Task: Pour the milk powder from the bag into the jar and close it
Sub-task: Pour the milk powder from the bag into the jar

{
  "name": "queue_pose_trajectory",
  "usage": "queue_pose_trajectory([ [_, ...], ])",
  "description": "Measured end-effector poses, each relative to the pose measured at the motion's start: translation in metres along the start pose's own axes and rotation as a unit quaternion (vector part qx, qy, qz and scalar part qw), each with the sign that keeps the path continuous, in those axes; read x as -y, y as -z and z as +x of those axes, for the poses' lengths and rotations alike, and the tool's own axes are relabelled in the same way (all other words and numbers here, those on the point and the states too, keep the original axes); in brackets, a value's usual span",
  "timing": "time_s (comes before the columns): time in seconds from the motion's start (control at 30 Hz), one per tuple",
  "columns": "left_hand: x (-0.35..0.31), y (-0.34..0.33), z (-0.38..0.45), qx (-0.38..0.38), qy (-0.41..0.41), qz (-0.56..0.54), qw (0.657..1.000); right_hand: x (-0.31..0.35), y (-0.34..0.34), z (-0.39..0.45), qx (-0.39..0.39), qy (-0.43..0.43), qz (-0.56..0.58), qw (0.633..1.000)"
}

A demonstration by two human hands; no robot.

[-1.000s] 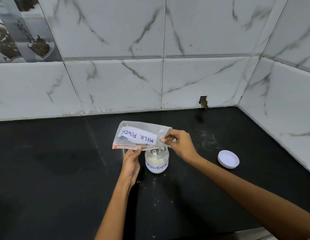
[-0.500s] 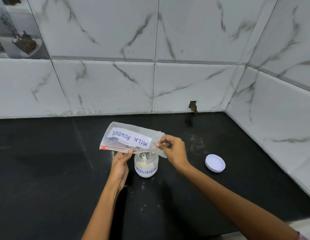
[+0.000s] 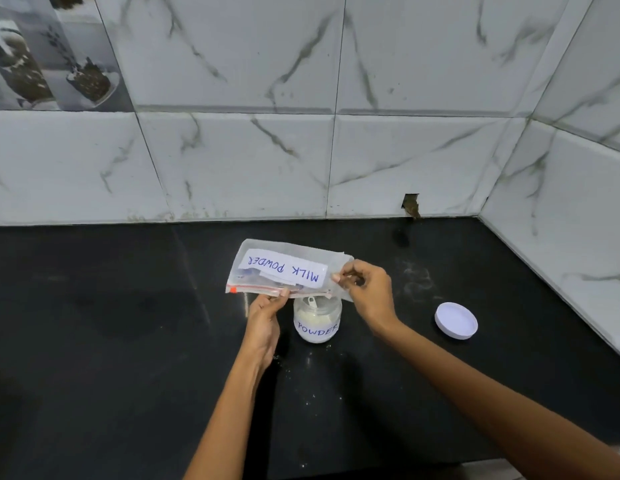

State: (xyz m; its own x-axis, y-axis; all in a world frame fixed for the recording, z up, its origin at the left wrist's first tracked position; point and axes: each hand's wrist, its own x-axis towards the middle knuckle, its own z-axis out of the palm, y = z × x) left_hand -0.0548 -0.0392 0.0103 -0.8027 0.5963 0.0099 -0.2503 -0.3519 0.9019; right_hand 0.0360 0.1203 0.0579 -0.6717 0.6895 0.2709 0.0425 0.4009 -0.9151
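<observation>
A clear zip bag (image 3: 267,258) with a white label reading "MILK POWDER" is held upside down, its zip edge just above the open jar (image 3: 317,322). The jar is small and clear, labelled "POWDER", and holds white powder with a small scoop handle showing. My left hand (image 3: 265,323) pinches the bag's zip edge from below, left of the jar. My right hand (image 3: 369,292) pinches the bag's right end above the jar. The white round lid (image 3: 456,320) lies flat on the counter to the right of the jar.
The black counter (image 3: 111,341) ends at marble-patterned tiled walls behind and on the right, forming a corner. Specks of spilled powder (image 3: 312,375) dot the counter in front of the jar, and a faint powder smear (image 3: 414,275) sits behind the lid.
Both hands keep the same grip on the bag over the jar. Only the camera view has shifted a little; the bag, jar and lid stay put.
</observation>
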Motion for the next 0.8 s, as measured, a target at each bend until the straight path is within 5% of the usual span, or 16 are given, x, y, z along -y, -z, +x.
queue_pose_trajectory([
  [0.4, -0.014, -0.015, 0.009, -0.068, 0.024, -0.013, 0.997, 0.006, 0.005, 0.017, -0.024, -0.124, 0.111, 0.986],
  [0.8, -0.050, -0.040, 0.039, -0.170, 0.014, 0.017, 0.985, 0.031, 0.023, 0.067, 0.038, -0.216, 0.076, 0.973],
])
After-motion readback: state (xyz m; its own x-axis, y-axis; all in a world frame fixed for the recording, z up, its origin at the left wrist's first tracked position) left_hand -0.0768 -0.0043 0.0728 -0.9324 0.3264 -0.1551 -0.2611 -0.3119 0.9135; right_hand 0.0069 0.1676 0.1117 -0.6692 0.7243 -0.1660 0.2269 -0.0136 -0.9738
